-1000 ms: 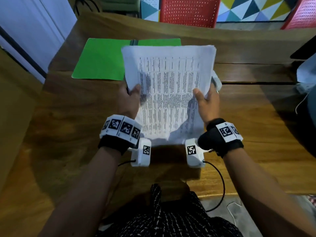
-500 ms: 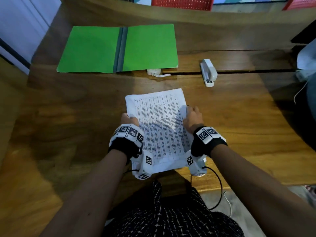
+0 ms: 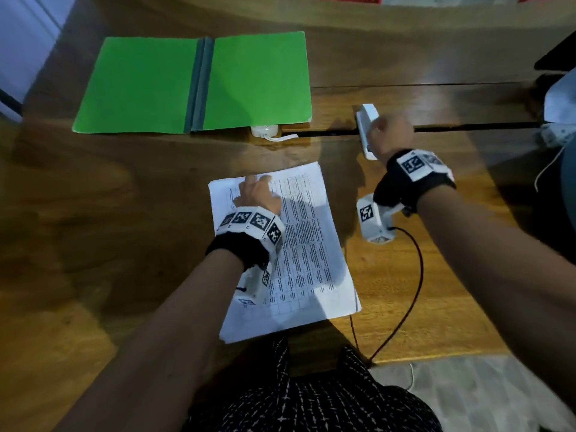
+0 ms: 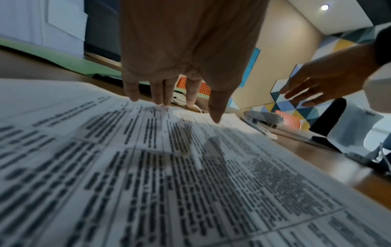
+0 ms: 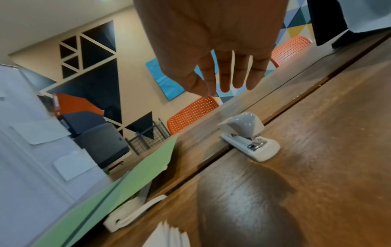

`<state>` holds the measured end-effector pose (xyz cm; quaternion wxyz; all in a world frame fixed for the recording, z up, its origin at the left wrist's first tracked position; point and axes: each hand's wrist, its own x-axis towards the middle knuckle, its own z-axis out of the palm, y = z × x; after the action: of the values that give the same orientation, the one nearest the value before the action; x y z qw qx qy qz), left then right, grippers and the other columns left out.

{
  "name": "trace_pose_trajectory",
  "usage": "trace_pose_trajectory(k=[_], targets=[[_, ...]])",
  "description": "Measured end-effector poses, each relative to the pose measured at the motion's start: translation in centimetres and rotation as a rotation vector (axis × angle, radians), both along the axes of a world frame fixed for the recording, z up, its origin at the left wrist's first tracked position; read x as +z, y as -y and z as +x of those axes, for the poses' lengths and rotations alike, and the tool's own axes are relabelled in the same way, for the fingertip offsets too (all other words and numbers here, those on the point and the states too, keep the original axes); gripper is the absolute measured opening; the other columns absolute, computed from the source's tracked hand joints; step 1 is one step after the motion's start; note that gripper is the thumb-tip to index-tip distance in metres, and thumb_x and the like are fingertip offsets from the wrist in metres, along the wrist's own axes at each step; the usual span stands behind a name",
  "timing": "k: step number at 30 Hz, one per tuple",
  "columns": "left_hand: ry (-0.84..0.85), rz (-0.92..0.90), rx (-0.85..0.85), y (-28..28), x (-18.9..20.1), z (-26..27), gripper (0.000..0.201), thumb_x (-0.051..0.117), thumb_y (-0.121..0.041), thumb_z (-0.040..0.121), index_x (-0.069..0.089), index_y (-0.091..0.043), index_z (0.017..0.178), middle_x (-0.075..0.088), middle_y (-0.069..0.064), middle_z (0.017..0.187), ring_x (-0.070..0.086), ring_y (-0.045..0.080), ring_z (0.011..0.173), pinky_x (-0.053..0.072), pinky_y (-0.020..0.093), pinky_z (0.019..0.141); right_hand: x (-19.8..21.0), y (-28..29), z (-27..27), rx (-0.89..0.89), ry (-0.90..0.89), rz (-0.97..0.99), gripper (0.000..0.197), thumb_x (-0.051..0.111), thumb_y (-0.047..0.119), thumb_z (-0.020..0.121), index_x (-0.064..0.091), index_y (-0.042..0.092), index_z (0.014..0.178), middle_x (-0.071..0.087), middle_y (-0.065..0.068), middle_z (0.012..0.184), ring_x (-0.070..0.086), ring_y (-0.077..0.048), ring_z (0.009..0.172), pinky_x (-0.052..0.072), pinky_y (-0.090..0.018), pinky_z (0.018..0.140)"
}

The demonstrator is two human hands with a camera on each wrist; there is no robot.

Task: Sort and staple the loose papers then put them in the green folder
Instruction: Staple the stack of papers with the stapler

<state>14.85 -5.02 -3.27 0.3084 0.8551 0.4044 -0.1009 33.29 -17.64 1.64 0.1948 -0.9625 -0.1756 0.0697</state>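
Note:
A squared stack of printed papers (image 3: 308, 244) lies flat on the wooden table near the front edge. My left hand (image 3: 257, 193) presses on its top left part with straight fingertips (image 4: 215, 117). My right hand (image 3: 389, 134) hovers open above the white stapler (image 3: 366, 120), fingers (image 5: 224, 83) extended and apart from the stapler (image 5: 247, 137). The green folder (image 3: 193, 85) lies open at the back left. In the left wrist view the right hand (image 4: 317, 86) shows above the stapler (image 4: 264, 118).
A small white clip-like object (image 3: 268, 132) sits under the folder's near right corner, by a gap running across the table (image 3: 467, 126). A white object with cables (image 3: 561, 113) lies at the right edge. Orange chairs (image 5: 192, 113) stand behind the table.
The papers were held up, then lowered flat on the table. My right hand has let go of them and moved right and back over the stapler. My left hand stays on the stack.

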Motion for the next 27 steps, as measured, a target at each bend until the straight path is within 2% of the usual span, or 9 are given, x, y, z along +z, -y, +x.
trace_pose_trajectory(k=[4,7,10,14,19,21,24,26,27], targets=[[-0.059,0.046,-0.124,0.0,-1.2,1.6,0.068,0.059,-0.037,0.086,0.027,-0.024,0.144,0.018,0.007,0.155,0.017,0.026,0.143,0.023,0.048,0.113,-0.8,-0.8,3.4,-0.138,-0.059,-0.052,0.041,0.051,0.021,0.089,0.051,0.0,0.124,0.05,-0.019,0.135,0.043,-0.033,0.128,0.034,-0.04,0.109],[-0.072,0.122,-0.153,-0.7,-2.2,2.2,0.07,0.064,-0.044,0.079,0.034,-0.026,0.14,0.026,0.007,0.151,0.022,0.028,0.14,0.024,0.05,0.113,-2.6,-1.4,4.3,-0.195,-0.246,-0.094,0.047,0.049,0.026,0.091,0.042,0.001,0.13,0.046,-0.02,0.139,0.046,-0.038,0.126,0.041,-0.046,0.105],[-0.065,0.131,-0.142,-1.1,-2.7,2.4,0.073,0.068,-0.045,0.076,0.035,-0.025,0.138,0.03,0.007,0.144,0.024,0.027,0.138,0.018,0.051,0.114,-4.6,-2.2,4.6,-0.236,-0.298,-0.039,0.047,0.044,0.028,0.095,0.037,-0.001,0.131,0.045,-0.021,0.14,0.047,-0.037,0.126,0.041,-0.044,0.102],[-0.044,0.122,-0.1,-1.1,-3.0,2.6,0.072,0.071,-0.042,0.073,0.037,-0.025,0.135,0.031,0.005,0.141,0.024,0.026,0.137,0.014,0.053,0.115,-5.3,-3.3,5.5,-0.328,-0.275,-0.008,0.053,0.045,0.041,0.092,0.049,-0.001,0.125,0.055,-0.02,0.132,0.054,-0.036,0.119,0.046,-0.041,0.096],[-0.049,0.105,-0.118,-0.6,-3.2,2.6,0.058,0.059,-0.031,0.086,0.032,-0.023,0.137,0.025,0.005,0.145,0.018,0.026,0.14,0.007,0.055,0.115,-4.9,-3.0,5.4,-0.236,-0.259,0.022,0.052,0.05,0.036,0.089,0.054,-0.007,0.119,0.059,-0.025,0.123,0.058,-0.037,0.111,0.049,-0.041,0.088],[-0.031,0.056,-0.096,-0.6,-2.9,2.6,0.051,0.051,-0.018,0.091,0.032,-0.022,0.137,0.023,0.005,0.148,0.015,0.025,0.141,0.004,0.056,0.115,-4.4,-2.9,3.9,-0.206,-0.319,0.227,0.048,0.056,0.031,0.085,0.056,-0.003,0.12,0.062,-0.021,0.119,0.06,-0.031,0.102,0.048,-0.034,0.078],[0.034,-0.028,0.022,-1.4,-2.3,2.2,0.055,0.047,-0.006,0.091,0.03,-0.02,0.141,0.021,0.006,0.151,0.018,0.025,0.142,0.006,0.053,0.118,-2.6,-3.5,0.4,-0.204,-0.536,0.669,0.052,0.057,0.022,0.073,0.05,0.007,0.122,0.06,-0.009,0.107,0.058,-0.023,0.094,0.053,-0.038,0.082],[0.07,-0.002,0.182,-2.1,-1.8,1.3,0.062,0.054,-0.005,0.088,0.027,-0.018,0.143,0.018,0.008,0.152,0.018,0.027,0.142,0.01,0.051,0.119,-1.5,-4.3,-2.1,-0.207,-0.625,0.863,0.042,0.054,0.017,0.068,0.051,0.014,0.11,0.058,-0.005,0.099,0.057,-0.021,0.09,0.052,-0.037,0.08],[0.069,0.029,0.276,-2.4,-1.7,0.7,0.067,0.057,-0.006,0.086,0.025,-0.017,0.143,0.016,0.008,0.153,0.016,0.028,0.142,0.012,0.051,0.118,-1.2,-4.8,-3.3,-0.213,-0.678,0.938,0.04,0.052,0.016,0.064,0.051,0.015,0.104,0.057,-0.004,0.095,0.057,-0.02,0.085,0.053,-0.032,0.073]])
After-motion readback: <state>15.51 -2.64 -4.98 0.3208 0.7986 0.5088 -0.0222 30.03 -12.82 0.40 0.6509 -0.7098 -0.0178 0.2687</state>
